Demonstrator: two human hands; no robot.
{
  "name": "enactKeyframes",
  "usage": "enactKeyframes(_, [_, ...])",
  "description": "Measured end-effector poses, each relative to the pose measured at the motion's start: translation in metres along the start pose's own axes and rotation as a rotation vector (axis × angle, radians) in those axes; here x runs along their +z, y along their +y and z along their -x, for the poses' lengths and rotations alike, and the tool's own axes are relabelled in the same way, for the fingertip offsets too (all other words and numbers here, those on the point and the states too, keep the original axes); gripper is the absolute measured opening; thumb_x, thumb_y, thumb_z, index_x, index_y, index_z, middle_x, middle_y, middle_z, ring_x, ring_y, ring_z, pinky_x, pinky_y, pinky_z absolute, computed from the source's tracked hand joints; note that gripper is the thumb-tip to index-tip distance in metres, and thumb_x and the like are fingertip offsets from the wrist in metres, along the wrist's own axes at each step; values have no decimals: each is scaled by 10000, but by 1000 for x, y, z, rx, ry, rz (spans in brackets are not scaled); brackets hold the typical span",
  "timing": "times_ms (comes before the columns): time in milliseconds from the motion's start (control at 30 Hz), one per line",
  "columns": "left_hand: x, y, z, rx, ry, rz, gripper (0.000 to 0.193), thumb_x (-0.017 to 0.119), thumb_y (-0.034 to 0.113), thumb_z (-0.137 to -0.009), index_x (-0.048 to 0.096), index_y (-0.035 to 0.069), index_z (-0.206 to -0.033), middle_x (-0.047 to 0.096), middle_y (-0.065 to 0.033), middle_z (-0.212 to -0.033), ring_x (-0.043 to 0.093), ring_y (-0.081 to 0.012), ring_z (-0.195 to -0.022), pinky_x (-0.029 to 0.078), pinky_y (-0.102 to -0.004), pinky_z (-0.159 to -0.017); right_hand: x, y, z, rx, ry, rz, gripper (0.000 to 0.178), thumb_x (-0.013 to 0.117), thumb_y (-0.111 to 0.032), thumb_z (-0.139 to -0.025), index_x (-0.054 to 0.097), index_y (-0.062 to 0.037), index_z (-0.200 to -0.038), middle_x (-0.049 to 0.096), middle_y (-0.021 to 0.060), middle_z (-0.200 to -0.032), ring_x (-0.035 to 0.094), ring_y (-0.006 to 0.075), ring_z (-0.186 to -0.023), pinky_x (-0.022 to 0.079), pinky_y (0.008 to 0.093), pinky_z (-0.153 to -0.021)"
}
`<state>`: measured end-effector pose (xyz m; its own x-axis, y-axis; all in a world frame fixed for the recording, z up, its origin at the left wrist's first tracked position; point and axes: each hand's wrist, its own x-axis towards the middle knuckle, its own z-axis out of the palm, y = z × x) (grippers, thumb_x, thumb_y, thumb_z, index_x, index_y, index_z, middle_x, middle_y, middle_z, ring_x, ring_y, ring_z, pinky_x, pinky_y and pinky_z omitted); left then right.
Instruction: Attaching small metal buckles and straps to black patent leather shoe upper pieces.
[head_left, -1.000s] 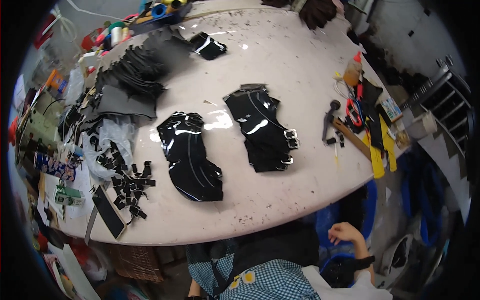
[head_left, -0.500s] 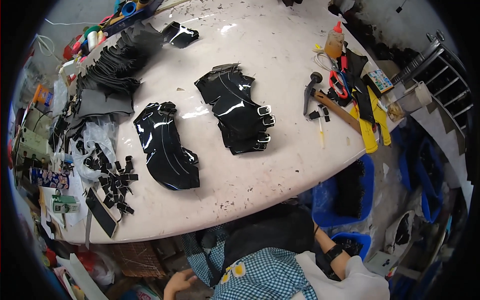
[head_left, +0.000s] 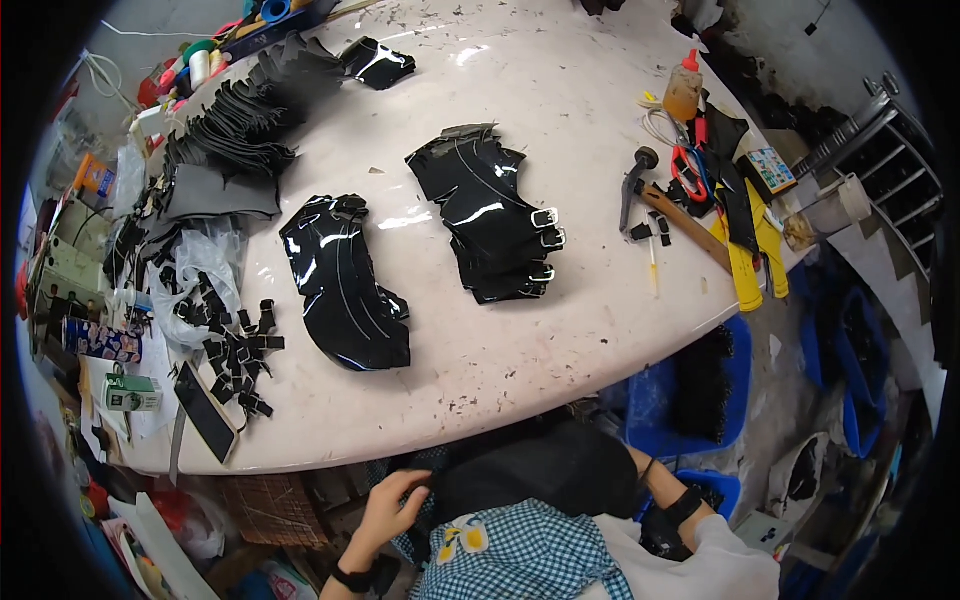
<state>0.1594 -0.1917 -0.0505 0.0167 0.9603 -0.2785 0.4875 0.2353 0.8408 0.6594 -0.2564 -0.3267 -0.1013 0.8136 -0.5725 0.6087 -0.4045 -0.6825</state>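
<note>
My left hand [head_left: 393, 508] is at the lap, below the table edge, beside a black cloth [head_left: 530, 475]. Its thumb stands apart from its bent fingers, and I see nothing between them. My right forearm [head_left: 655, 478] reaches up to the cloth's right side; the fingers of that hand are hidden. A blue checked apron [head_left: 520, 550] with a flower patch covers my lap. On the table lie a curved glossy black piece [head_left: 345, 290] and a stack of glossy black pieces [head_left: 485, 215] with silver buckles.
A hammer [head_left: 685, 225], red-handled scissors [head_left: 688, 172] and a glue bottle [head_left: 683, 92] lie or stand at the right. Fanned dark pieces [head_left: 235, 130], small black buckle straps [head_left: 240, 355] and a phone [head_left: 207, 412] line the left. Blue bins [head_left: 742, 385] stand below the table.
My left hand has come up from lower down to the black cloth's left edge. The view has shifted slightly, and the table things keep their places.
</note>
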Motion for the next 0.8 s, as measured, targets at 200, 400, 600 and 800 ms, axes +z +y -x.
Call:
enactKeyframes(200, [37, -17, -30, -212, -210, 153, 610, 581, 318, -771, 393, -73, -1201, 484, -261, -1127, 478, -300, -1076, 358, -314, -910, -1, -17, 4, -23, 3, -15, 305, 551, -60, -695, 551, -1, -994, 591, 172, -883, 574, 258, -769, 455, 325, -725])
enactKeyframes(400, [32, -23, -17, -255, -166, 382, 615, 717, 241, -671, 453, -62, -1136, 567, -182, -1013, 550, -206, -935, 427, -283, -821, -7, -36, 6, -37, 62, -37, 308, 548, -58, -694, 548, -2, -997, 587, 173, -890, 568, 264, -780, 450, 328, -730])
enactKeyframes(600, [27, -9, -3, -318, -78, 548, 478, 687, 139, -712, 472, -54, -1093, 579, -130, -938, 562, -166, -860, 450, -268, -767, -23, -55, 4, -65, 147, -52, 311, 545, -56, -693, 546, -4, -999, 583, 174, -897, 563, 269, -791, 446, 332, -736])
enactKeyframes(800, [28, -13, -3, -336, -98, 502, 505, 684, 145, -719, 459, -82, -1110, 579, -143, -952, 561, -160, -860, 446, -255, -777, -31, -79, -7, -107, 178, -66, 313, 542, -55, -692, 544, -5, -1001, 579, 174, -905, 558, 275, -803, 442, 336, -741])
